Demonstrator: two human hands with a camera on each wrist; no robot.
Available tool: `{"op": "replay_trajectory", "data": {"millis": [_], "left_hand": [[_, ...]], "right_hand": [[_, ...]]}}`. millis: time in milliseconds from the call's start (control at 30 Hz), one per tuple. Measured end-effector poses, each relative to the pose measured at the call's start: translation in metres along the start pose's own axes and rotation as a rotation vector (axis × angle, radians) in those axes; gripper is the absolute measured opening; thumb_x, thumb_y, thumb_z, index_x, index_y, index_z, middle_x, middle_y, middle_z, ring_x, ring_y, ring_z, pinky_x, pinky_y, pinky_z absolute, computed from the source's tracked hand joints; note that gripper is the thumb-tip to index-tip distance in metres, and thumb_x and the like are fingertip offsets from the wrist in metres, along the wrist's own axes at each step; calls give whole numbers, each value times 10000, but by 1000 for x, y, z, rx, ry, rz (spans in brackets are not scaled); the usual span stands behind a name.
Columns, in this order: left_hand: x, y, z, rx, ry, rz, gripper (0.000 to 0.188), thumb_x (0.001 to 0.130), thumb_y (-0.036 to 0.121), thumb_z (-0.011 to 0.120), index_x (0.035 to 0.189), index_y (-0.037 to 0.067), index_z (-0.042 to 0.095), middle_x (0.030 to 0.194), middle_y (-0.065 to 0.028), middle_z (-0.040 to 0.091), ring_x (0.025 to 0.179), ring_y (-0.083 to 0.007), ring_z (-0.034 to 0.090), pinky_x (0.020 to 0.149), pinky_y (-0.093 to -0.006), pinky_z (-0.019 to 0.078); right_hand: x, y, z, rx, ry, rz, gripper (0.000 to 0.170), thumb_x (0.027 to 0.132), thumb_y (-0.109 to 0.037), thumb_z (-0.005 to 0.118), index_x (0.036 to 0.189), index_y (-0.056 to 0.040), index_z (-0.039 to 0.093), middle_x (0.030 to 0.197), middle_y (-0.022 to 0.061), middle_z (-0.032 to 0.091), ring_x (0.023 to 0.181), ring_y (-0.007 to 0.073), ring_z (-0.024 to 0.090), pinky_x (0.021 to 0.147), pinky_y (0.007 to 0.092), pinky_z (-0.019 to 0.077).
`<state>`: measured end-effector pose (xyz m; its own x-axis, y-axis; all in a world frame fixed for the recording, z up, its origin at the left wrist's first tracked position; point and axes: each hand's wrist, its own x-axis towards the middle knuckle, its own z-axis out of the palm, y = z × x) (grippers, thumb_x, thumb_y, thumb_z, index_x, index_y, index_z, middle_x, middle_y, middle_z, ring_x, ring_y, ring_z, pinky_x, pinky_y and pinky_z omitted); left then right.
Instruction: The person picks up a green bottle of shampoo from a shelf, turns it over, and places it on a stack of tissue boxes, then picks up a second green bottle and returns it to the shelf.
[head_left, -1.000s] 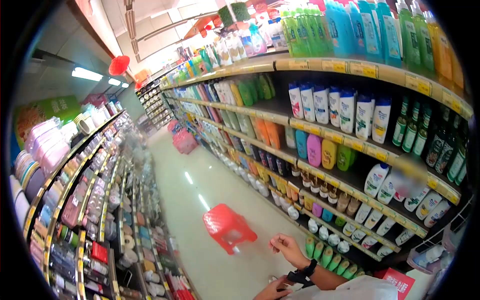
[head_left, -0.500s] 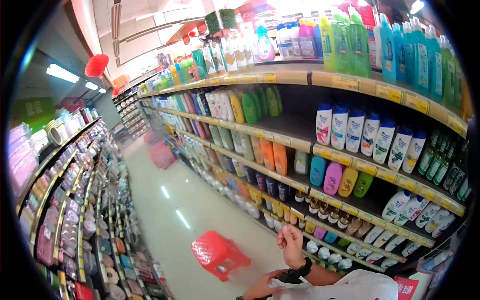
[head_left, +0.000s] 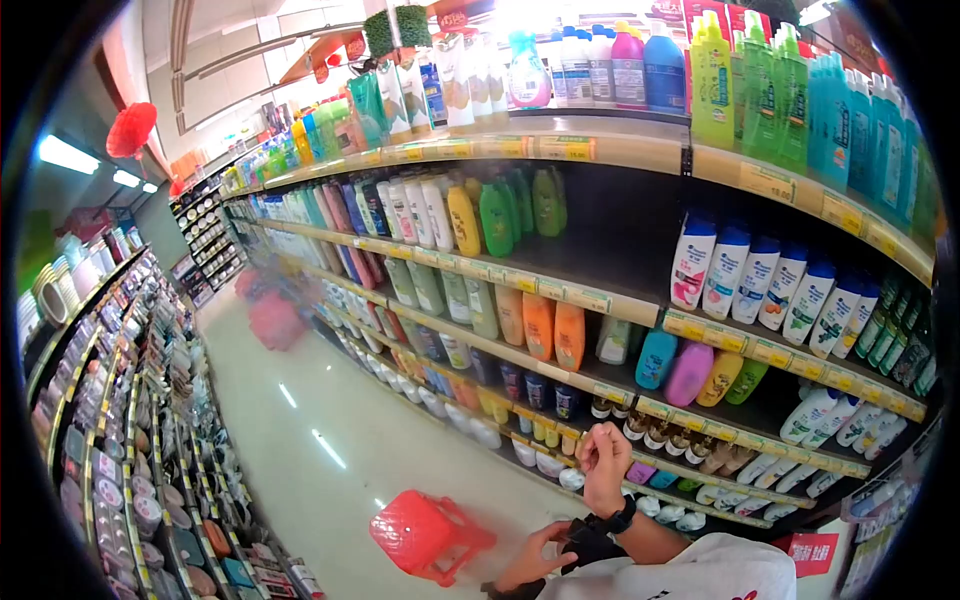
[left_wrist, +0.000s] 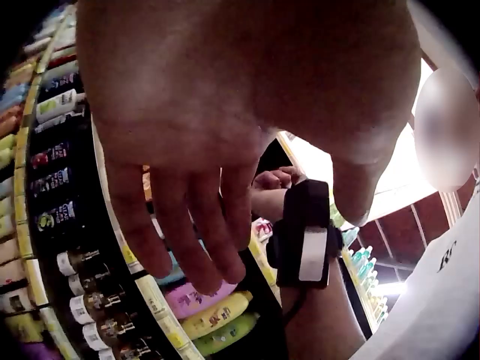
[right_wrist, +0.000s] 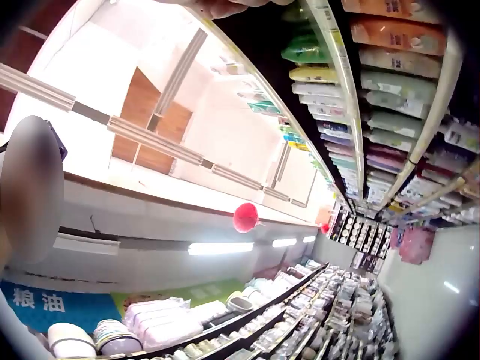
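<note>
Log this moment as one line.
Left hand: near black wrist device | Right hand: curled | Red stool: on floor | Bottles: on shelf

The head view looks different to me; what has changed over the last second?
The viewpoint shifted: the red stool now appears lower and farther left, the lantern farther left, the blue-capped bottles farther right. The right hand shows higher and slightly farther right. Nothing was visibly grasped or released. The left hand stays near the black wrist device; the red stool remains upright.
</note>
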<state>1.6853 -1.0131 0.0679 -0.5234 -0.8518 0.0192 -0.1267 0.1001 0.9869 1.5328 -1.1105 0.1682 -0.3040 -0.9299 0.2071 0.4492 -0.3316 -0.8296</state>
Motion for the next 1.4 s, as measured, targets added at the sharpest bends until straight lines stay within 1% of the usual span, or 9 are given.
{"op": "replay_trajectory", "data": {"millis": [133,367,467,700,933,1033,1067,1200,1400], "left_hand": [[34,3,-56,-185,-40,138,477,977,264,577,1358,-10,491,1241,-113,604,1130,-192,574,995,-335,444],[128,29,-157,-135,590,63,264,1020,194,517,1171,-3,605,1044,-61,652,941,-135,613,827,-292,497],[170,63,-197,-71,677,150,254,1025,205,515,1158,10,610,1010,-45,646,914,-125,601,797,-284,491],[276,107,-263,-60,585,369,266,1012,158,532,1240,33,588,1214,-68,589,1065,-147,566,875,-269,461],[342,134,-289,91,573,517,376,982,186,570,1326,40,526,1415,-127,475,1292,-235,465,1003,-348,426],[358,137,-299,147,568,564,404,974,187,584,1343,38,519,1427,-147,469,1313,-256,456,1023,-360,416],[363,137,-302,173,571,574,407,971,182,586,1346,37,518,1429,-149,469,1314,-260,456,1024,-361,417],[379,142,-308,229,586,579,421,970,167,579,1364,41,500,1445,-126,464,1295,-235,472,1000,-334,423],[390,146,-310,213,552,582,498,941,170,626,1384,-1,476,1425,-174,487,1279,-265,492,1000,-353,431]], "right_hand": [[56,12,17,35,195,-184,351,1029,-237,516,721,-94,426,618,-11,445,498,59,360,451,237,252],[169,20,39,62,321,-607,412,1038,-237,512,680,-96,364,583,-15,356,491,72,242,467,271,199],[210,23,50,40,308,-685,397,1041,-232,501,686,-97,384,603,-16,355,504,72,262,471,273,221],[286,29,93,-147,-67,-564,119,978,-89,587,882,-17,585,761,7,563,661,86,523,612,246,442],[331,2,130,-560,-224,-652,67,916,-62,660,933,-8,626,818,64,603,736,140,597,674,277,478],[336,-8,142,-684,-318,-604,71,912,-72,668,946,-22,631,843,88,620,729,202,611,685,295,496],[345,-8,142,-830,-376,-750,122,907,-94,668,1011,-46,624,894,129,632,782,305,630,716,350,523],[362,4,154,-890,-298,-821,255,926,-107,630,1174,-78,576,981,164,636,928,384,629,796,431,536],[370,12,156,-1141,-152,-718,329,960,-149,600,1253,-21,523,1107,208,597,941,362,642,814,420,515]]}}
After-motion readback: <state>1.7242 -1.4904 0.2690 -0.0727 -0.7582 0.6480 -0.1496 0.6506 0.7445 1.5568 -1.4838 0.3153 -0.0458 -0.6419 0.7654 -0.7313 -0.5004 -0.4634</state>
